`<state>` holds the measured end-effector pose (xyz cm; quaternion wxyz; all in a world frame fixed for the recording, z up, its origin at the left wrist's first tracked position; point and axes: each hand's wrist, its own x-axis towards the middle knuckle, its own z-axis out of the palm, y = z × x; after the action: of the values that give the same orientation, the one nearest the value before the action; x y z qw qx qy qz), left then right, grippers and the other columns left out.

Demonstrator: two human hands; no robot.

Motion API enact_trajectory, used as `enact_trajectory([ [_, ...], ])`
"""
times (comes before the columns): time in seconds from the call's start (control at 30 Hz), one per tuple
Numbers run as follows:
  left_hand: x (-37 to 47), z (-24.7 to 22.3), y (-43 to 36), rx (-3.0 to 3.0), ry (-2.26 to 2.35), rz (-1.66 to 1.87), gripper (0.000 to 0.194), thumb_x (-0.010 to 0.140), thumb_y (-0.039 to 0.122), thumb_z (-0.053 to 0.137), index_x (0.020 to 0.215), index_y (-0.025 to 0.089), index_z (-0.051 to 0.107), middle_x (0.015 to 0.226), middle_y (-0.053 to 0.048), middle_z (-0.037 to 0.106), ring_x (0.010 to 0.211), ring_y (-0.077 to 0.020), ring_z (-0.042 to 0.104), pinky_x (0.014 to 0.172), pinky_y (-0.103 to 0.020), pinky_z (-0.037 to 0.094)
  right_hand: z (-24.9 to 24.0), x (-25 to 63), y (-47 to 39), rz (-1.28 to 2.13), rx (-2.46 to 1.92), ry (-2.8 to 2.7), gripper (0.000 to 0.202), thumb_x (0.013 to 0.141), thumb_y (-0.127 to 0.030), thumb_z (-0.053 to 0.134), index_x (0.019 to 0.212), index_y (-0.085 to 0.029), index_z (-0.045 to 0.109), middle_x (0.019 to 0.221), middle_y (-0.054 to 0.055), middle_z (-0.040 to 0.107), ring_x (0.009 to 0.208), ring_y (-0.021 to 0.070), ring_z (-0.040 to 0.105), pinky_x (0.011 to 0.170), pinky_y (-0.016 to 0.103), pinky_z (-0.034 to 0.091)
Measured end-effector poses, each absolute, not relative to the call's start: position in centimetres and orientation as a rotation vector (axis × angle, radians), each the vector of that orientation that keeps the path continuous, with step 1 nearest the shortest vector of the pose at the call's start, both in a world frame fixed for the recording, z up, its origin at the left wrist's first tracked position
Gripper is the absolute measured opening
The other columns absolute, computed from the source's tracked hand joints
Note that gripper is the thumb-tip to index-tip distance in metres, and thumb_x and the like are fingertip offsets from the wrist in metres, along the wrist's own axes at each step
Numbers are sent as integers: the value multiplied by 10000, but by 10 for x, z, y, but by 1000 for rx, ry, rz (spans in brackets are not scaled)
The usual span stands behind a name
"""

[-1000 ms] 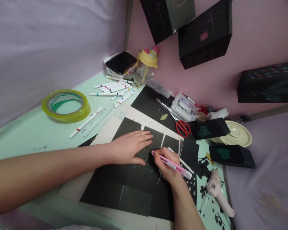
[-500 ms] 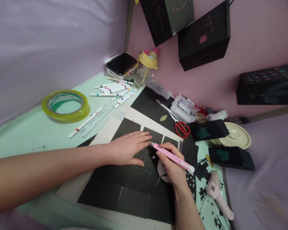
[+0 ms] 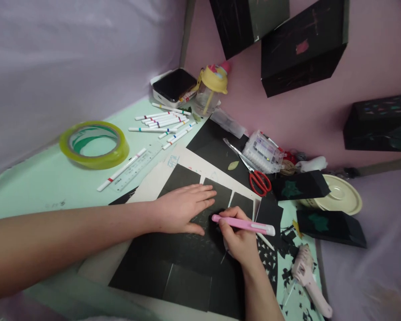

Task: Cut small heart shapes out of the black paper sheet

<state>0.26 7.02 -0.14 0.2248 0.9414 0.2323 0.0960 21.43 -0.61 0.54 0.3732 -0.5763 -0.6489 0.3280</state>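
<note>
My left hand (image 3: 183, 208) lies flat with its fingers stretched out, pressing on a black sheet of paper (image 3: 147, 263). Faint pale marks show on the sheet beside my thumb. In my right hand (image 3: 239, 236) is a slim pink craft knife (image 3: 242, 223) with a white end, held like a pen. Its front end points left, close to my left fingertips; the blade cannot be made out. A thin white stick (image 3: 265, 240) lies just beyond my right hand, by black paper with star-shaped holes (image 3: 268, 263).
Red-handled scissors (image 3: 259, 183) and a clear plastic case (image 3: 263, 152) lie behind the paper. Leftward are markers (image 3: 165, 119), a clear ruler (image 3: 137, 167) and a tape roll (image 3: 120, 154). A glue gun (image 3: 307, 276) lies right among black scraps. Black boxes (image 3: 300, 49) hang above.
My right hand has drawn the knife slightly down, and its front end has lowered so it lies more level. The view has shifted a little; my left hand stays flat on the sheet.
</note>
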Motion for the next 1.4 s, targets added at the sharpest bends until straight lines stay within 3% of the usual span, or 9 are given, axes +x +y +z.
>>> enact_trajectory([
  [0.27, 2, 0, 69, 2594, 638, 266, 750, 844, 580, 609, 1396, 95, 456, 1522, -130, 343, 1442, -280, 241, 1179, -404, 195, 7, 211, -5, 903, -1481, -1632, 53, 863, -237, 603, 818, -208, 602, 703, -1, 660, 593, 139, 593, 537, 237, 459],
  [1.03, 4, -2, 70, 2590, 643, 267, 760, 840, 593, 604, 1407, 115, 442, 1529, -130, 328, 1450, -271, 223, 1182, -401, 180, 2, 211, -3, 936, -1484, -1580, 101, 888, -281, 595, 838, -195, 613, 754, 24, 652, 657, 154, 599, 582, 252, 469],
  [1.4, 3, -3, 70, 2600, 642, 278, 779, 836, 597, 608, 1406, 95, 440, 1520, -142, 344, 1444, -282, 238, 1176, -402, 187, 5, 206, 1, 928, -1492, -1500, 64, 841, -227, 619, 787, -192, 611, 703, 0, 635, 602, 134, 568, 552, 227, 434],
])
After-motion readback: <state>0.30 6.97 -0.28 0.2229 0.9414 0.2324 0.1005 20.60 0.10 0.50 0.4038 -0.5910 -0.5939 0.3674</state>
